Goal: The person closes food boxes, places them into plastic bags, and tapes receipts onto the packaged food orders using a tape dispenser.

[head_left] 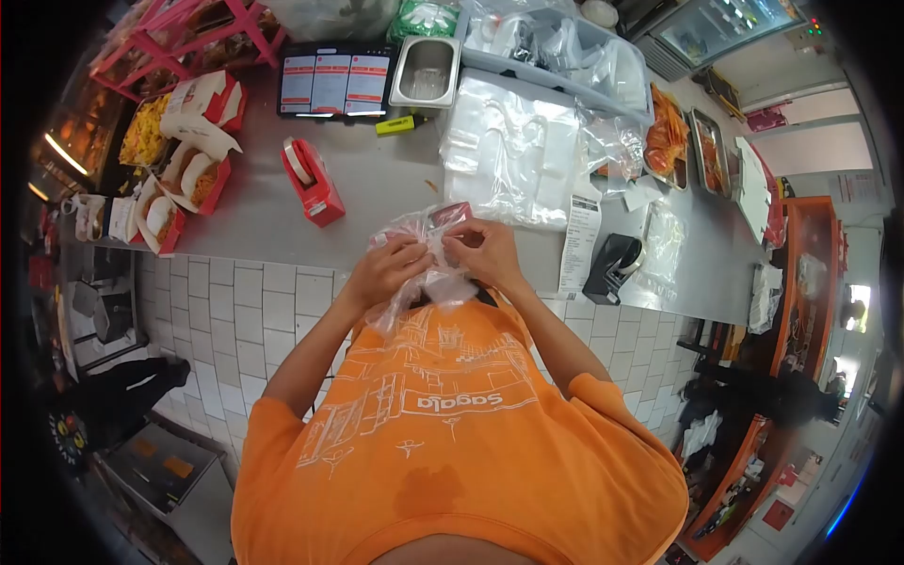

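Observation:
A clear plastic bag (435, 273) is bunched between my two hands at the front edge of the steel counter. Through its film shows something red and white, perhaps a box; most of it is covered by the bag and my fingers. My left hand (391, 270) has its fingers closed on the bag's gathered film. On the other side, my right hand (487, 250) pinches the film between thumb and fingers, close to the left fingertips. Just beyond my hands lies a stack of clear plastic bags (513, 155).
A red tape dispenser (314, 184) stands left of my hands, with open red food boxes (195, 179) farther left. A tablet (336, 79), metal pan (426, 71) and yellow highlighter (395, 125) lie behind. To the right are a receipt (580, 243) and black tape dispenser (614, 268).

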`<action>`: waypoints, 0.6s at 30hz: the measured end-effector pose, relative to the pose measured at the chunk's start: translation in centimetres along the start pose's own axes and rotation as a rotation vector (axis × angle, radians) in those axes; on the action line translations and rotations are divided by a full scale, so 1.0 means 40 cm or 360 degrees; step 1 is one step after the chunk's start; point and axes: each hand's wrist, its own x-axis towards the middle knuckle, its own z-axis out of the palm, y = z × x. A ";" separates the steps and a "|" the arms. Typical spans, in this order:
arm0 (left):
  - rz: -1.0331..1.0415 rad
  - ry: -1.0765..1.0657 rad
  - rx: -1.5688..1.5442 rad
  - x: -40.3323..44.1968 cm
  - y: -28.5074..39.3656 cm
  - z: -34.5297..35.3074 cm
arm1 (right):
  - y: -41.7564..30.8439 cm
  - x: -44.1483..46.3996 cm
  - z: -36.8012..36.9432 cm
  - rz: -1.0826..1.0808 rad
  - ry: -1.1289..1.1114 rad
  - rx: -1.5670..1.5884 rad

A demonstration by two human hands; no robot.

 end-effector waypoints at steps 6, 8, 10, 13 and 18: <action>0.0251 0.0311 0.0595 -0.002 0.026 0.007 | 0.010 -0.009 -0.008 -0.0358 0.0022 -0.0309; 0.0258 0.0170 0.0481 0.002 0.022 -0.001 | 0.013 -0.008 -0.013 -0.0506 0.0015 -0.0408; 0.0242 0.0130 0.0469 0.002 0.020 -0.006 | 0.020 -0.007 -0.013 -0.0659 -0.0005 -0.0504; 0.0226 0.0088 0.0451 0.002 0.020 -0.012 | 0.020 -0.009 -0.009 -0.0819 0.0049 -0.0488; 0.0342 0.0109 0.0481 0.021 0.028 -0.018 | -0.006 0.018 0.012 -0.0840 -0.0362 -0.0367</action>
